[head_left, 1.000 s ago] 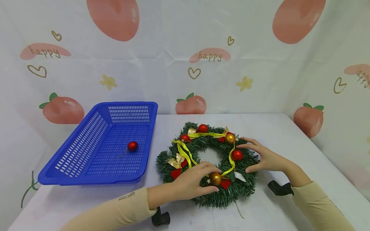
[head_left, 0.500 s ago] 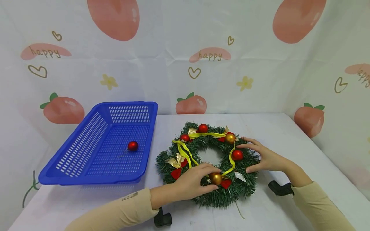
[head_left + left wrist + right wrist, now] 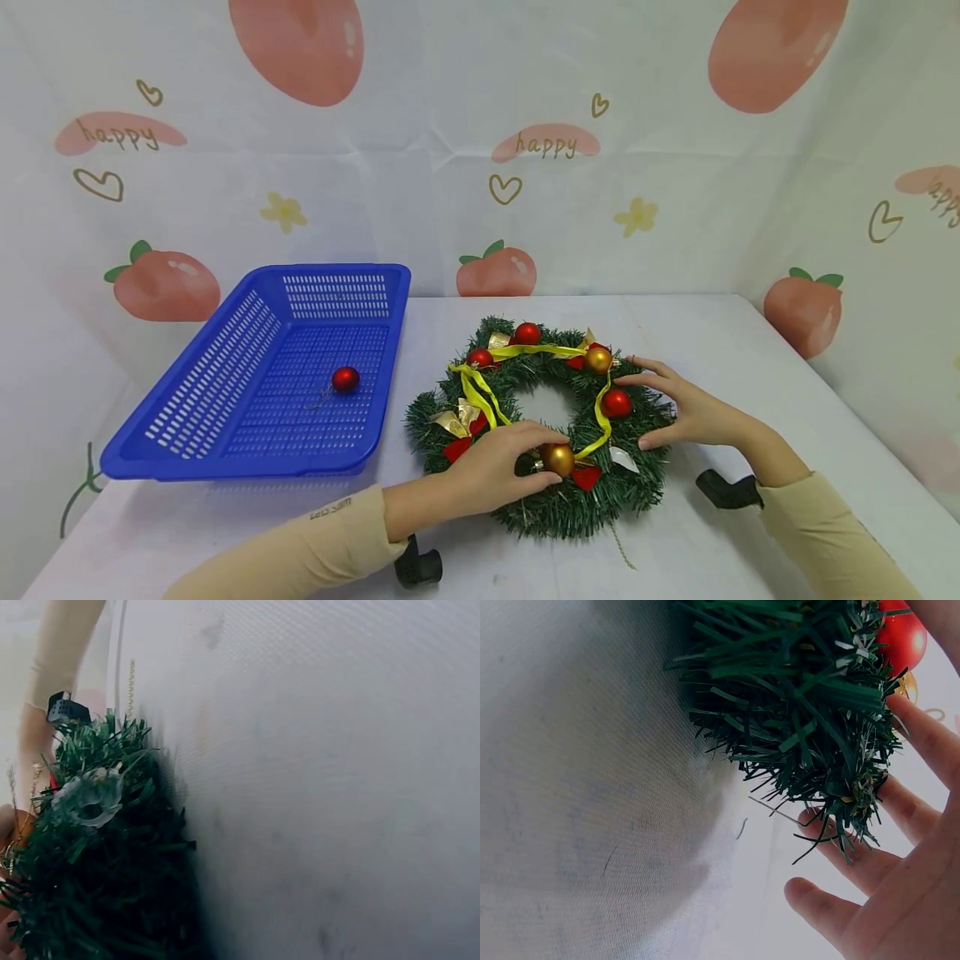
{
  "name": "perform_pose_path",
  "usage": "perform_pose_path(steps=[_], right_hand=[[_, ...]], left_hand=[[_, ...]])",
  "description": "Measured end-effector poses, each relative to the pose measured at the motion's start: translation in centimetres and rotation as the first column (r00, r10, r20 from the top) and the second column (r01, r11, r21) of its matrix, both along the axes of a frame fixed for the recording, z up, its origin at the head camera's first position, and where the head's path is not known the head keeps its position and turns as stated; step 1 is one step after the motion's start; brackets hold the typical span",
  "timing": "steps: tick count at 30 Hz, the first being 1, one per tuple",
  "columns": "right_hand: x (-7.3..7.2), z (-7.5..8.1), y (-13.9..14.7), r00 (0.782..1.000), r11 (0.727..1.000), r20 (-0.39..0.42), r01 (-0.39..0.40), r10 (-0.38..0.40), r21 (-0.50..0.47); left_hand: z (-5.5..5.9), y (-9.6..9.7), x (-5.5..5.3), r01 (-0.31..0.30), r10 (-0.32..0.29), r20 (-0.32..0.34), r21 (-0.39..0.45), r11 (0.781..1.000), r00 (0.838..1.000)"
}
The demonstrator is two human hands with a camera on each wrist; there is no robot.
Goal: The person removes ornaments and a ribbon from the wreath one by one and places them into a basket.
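A round green tinsel wreath (image 3: pixel 592 508) lies on the white table, trimmed with yellow ribbon (image 3: pixel 536 351), red and gold bows and several baubles. My left hand (image 3: pixel 487 471) reaches over its near side and pinches a gold bauble (image 3: pixel 557 460) between thumb and fingertips. On the right side, my right hand (image 3: pixel 693 410) rests at the wreath's edge beside a red bauble (image 3: pixel 617 404), fingers extended and spread. The right wrist view shows those fingers (image 3: pixel 832 907) against the tinsel. In the left wrist view, tinsel (image 3: pixel 105 877) hides most of the left hand's grip.
A blue perforated basket (image 3: pixel 262 468) stands to the left of the wreath, holding one loose red bauble (image 3: pixel 346 380) with a thin string. Behind the table hangs a white cloth (image 3: pixel 420 183) printed with peaches. A short cord (image 3: pixel 622 546) sticks out below the wreath.
My left hand has shifted slightly left and its thumb and fingertips have closed in on the gold bauble, which has moved a little with them. The right hand stays still.
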State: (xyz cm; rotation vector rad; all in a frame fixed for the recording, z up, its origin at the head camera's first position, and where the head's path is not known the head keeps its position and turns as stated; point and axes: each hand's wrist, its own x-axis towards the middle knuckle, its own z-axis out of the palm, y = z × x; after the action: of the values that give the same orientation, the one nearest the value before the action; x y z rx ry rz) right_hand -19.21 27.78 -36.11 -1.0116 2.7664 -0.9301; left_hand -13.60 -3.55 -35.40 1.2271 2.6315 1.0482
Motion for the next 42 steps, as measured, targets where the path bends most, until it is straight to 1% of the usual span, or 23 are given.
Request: perform_pose_path(steps=[8,14,18,22,25,29,34,36,42], right_hand=[[0.0,0.0,0.0,1.000,1.000,-0.003,-0.005,0.005,-0.001],[0.0,0.0,0.0,1.000,1.000,0.001,-0.002,0.002,-0.001],[0.0,0.0,0.0,1.000,1.000,0.002,0.000,0.000,-0.001],[0.1,0.1,0.0,1.000,1.000,-0.003,-0.004,0.004,-0.004],[0.1,0.1,0.0,1.000,1.000,-0.003,-0.005,0.005,-0.005],[0.1,0.1,0.0,1.000,1.000,-0.002,-0.007,0.007,-0.005],[0.1,0.2,-0.1,1.000,1.000,0.000,-0.006,0.006,-0.004],[0.1,0.2,-0.1,1.000,1.000,0.000,-0.007,0.007,-0.004],[0.1,0.1,0.0,1.000,1.000,-0.002,-0.010,0.010,-0.003]], left_hand=[[0.6,-0.6,0.1,-0.011,0.011,0.008,0.022,1.000,1.000],[1.3,-1.2,0.0,0.002,0.000,-0.040,0.058,0.998,0.999],[1.6,-1.6,0.0,-0.008,0.010,-0.045,0.061,0.998,0.999],[1.8,-1.9,0.0,-0.010,0.015,-0.072,0.067,0.998,0.997],[2.1,-2.2,0.1,-0.014,0.019,-0.072,0.069,0.998,0.997],[2.4,-2.7,0.2,-0.033,0.038,-0.065,0.071,0.997,0.997],[2.9,-3.5,0.3,-0.064,0.075,-0.127,0.087,0.994,0.989],[3.2,-3.8,0.3,-0.070,0.084,-0.142,0.100,0.993,0.986],[4.2,-4.8,0.4,-0.090,0.109,-0.141,0.133,0.987,0.984]])
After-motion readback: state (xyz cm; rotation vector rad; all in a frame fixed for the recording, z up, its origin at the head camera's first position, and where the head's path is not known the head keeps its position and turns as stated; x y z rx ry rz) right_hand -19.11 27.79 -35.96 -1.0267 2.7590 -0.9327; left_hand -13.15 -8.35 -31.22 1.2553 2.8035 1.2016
